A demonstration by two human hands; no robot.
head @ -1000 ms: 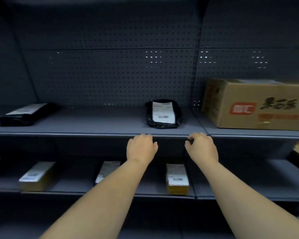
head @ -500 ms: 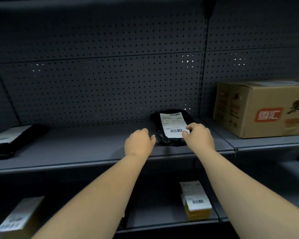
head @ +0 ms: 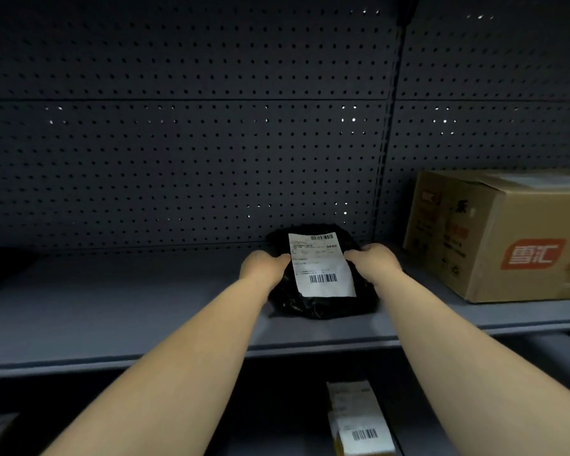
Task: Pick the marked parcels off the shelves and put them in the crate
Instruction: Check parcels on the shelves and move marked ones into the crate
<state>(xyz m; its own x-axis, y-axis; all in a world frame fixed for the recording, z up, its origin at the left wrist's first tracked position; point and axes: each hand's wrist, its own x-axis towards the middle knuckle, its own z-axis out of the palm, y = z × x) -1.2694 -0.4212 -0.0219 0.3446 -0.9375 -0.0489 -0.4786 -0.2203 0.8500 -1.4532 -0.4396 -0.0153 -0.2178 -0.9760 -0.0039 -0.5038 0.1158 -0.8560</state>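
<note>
Both hands advanced: left hand [head: 264, 269], right hand [head: 372, 262] now flank black poly mailer [head: 320, 304] on upper shelf [head: 145, 311]; fingers curled onto its sides. Risk: slick, floppy bag sagging, slipping on lift.

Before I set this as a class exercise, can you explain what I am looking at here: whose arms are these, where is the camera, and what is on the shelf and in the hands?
There is no machine here. A person wears a wide-angle camera on the head, so you see their own two bare arms reaching forward. The left hand and right hand close on either side of a soft black plastic parcel with a white barcode label. It lies on a grey metal shelf backed by a dark perforated panel; whether it is lifted yet cannot be told. To the right stands a large brown cardboard box with a red logo. On the shelf below lies a small yellowish boxed parcel with a white label. No crate shows.
</note>
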